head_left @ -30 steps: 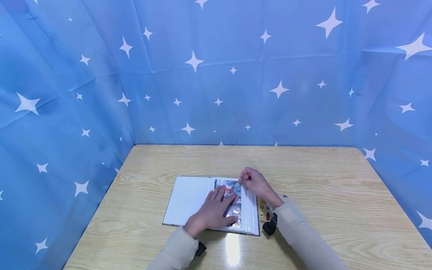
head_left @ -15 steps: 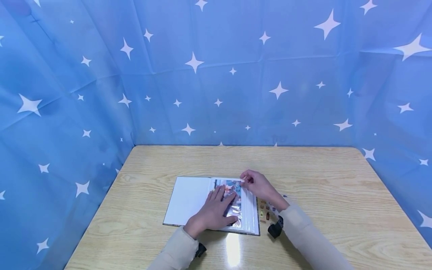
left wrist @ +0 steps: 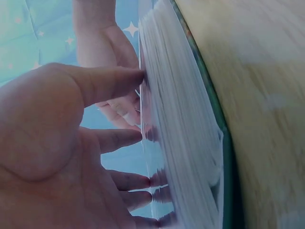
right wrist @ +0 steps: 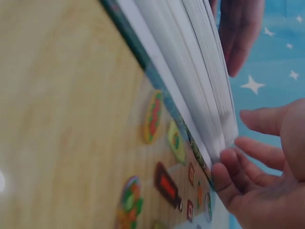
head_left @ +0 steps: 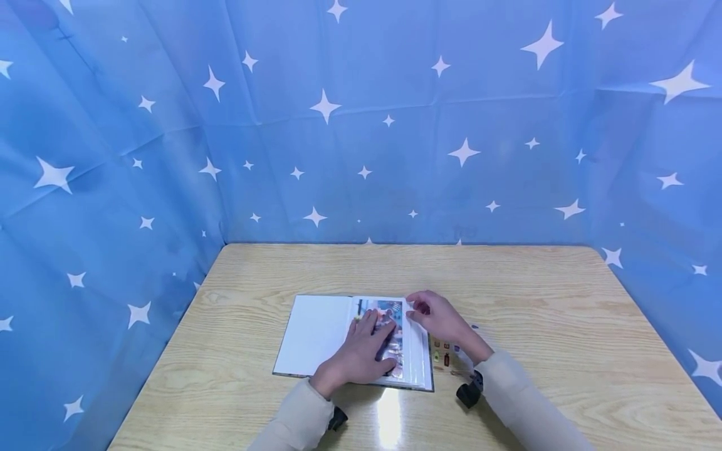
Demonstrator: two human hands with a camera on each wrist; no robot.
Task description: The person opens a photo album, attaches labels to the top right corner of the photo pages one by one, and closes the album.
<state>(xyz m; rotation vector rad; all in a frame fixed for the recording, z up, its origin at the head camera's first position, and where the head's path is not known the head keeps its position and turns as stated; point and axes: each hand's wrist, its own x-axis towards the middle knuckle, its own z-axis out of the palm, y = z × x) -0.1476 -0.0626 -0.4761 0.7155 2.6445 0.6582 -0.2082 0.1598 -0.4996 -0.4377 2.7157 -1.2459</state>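
An open photo album (head_left: 313,338) lies on the table, white inside cover to the left, a colourful picture (head_left: 397,344) in a glossy clear sleeve to the right. My left hand (head_left: 360,357) rests on that picture with spread fingers; in the left wrist view its fingertips touch the shiny sleeve. At the upper right corner of the page hovers my right hand (head_left: 442,321). Its thumb and index finger stand apart by the page edge in the right wrist view, with other fingertips near the thick page stack (right wrist: 209,90). Nothing shows between thumb and index finger.
A clear sticker sheet (head_left: 437,357) with small food pictures lies right of the album, partly under the right forearm. Both wrists carry black cameras. The wooden table (head_left: 237,351) reaches back to a blue starred curtain (head_left: 361,138).
My right thumb and fingers were together at the picture's upper right corner; they have parted, and the hand has shifted slightly right and toward me. The left hand stays put.
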